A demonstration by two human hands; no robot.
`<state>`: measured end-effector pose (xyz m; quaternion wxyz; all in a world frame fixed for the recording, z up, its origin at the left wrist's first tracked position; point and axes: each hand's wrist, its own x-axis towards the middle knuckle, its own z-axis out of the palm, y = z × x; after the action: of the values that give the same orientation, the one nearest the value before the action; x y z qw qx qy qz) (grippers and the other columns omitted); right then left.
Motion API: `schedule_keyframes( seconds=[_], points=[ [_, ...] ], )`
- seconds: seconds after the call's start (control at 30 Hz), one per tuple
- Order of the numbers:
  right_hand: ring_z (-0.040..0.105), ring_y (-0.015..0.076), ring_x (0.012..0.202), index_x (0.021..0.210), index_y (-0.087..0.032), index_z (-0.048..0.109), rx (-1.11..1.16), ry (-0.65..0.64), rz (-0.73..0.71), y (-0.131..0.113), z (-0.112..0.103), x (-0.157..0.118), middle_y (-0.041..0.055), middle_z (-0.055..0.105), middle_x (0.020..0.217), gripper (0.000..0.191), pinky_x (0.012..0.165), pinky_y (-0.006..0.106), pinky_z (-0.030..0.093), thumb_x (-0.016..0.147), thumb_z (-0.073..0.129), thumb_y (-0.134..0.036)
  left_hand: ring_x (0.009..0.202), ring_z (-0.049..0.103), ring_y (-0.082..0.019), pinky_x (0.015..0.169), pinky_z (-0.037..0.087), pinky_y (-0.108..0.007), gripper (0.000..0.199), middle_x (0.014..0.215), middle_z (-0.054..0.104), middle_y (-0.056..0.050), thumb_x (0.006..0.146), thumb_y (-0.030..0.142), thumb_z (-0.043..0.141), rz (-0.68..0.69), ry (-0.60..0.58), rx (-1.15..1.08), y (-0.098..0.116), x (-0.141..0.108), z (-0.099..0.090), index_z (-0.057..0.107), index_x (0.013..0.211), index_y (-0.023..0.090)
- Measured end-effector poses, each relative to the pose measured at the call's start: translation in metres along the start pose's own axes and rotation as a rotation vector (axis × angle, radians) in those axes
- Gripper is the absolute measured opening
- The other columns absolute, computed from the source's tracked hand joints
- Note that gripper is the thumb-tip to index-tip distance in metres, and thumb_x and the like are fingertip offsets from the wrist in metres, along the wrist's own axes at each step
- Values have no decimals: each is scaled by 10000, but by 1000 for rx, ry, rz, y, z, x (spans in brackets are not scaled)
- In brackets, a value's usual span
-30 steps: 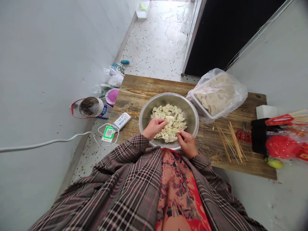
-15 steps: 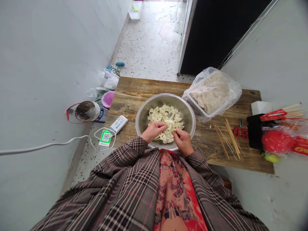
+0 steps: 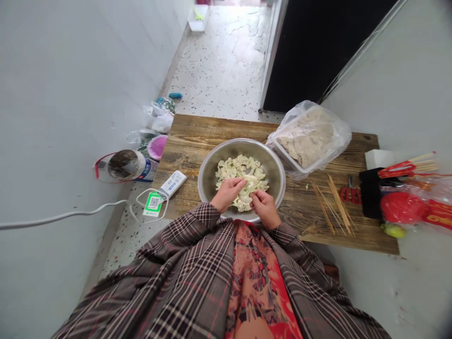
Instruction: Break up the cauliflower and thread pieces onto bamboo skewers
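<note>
A wide metal bowl [image 3: 278, 175] holds many pale cauliflower florets [image 3: 243, 164]. Over its near side, my left hand [image 3: 228, 194] is closed, thumb and fingers pinching a floret [image 3: 251, 181] just above the others. My right hand [image 3: 266, 208] is beside it at the bowl's near right, fingertips bent together close to the same floret. Whatever lies between the right fingertips is too small to make out. Both wrists come out of plaid sleeves.
The bowl stands on a wooden table [image 3: 190, 129]. Right of it are a bagged tub [image 3: 310, 136], thin wooden skewers [image 3: 339, 202], red-handled scissors [image 3: 350, 190] and packaged goods [image 3: 402, 207]. At left lie a white device [image 3: 173, 183] with a cord and a bucket [image 3: 129, 165].
My right hand has shifted slightly left and down, its fingertips now lower beside the left hand. The left hand has tilted slightly and stays over the bowl.
</note>
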<state>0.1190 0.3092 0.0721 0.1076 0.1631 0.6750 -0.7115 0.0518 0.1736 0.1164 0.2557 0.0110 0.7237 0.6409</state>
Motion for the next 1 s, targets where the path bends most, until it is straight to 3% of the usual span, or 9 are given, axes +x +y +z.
schedule_keyframes(
  seconds=[0.17,0.3,0.5,0.77,1.0],
  points=[
    [463,94,442,884,-168,678,-20,16,-67,3,1,3,-27,567,575,263,457,220,376,825,544,-386,599,304,-97,557,249,-236,381,586,355,37,790,464,574,7,107,84,1,5,-5,462,598,155],
    [531,118,535,851,-175,700,-114,96,-207,4,-1,5,-16,584,584,229,559,233,423,851,530,-328,630,342,-99,604,299,-226,340,624,408,36,782,462,593,-13,47,-17,-2,10,-4,527,666,149],
    [561,136,592,786,-178,690,-270,154,-292,0,-3,-3,-5,608,597,231,601,234,421,876,508,-288,636,395,-110,604,327,-228,333,607,463,24,741,459,646,-67,21,-60,-8,10,2,578,654,146],
    [597,143,648,811,-176,692,-321,223,-352,-1,-1,-1,21,674,702,226,643,233,435,875,491,-257,671,477,-139,618,380,-241,329,595,519,1,693,463,691,-94,-41,-82,0,14,3,617,652,144],
    [559,130,608,668,-194,615,-351,226,-328,-7,0,7,-5,615,612,238,636,223,406,867,488,-225,691,501,-142,635,388,-240,311,625,558,-3,699,442,694,-107,-87,-92,2,13,8,648,693,135]
  ],
)
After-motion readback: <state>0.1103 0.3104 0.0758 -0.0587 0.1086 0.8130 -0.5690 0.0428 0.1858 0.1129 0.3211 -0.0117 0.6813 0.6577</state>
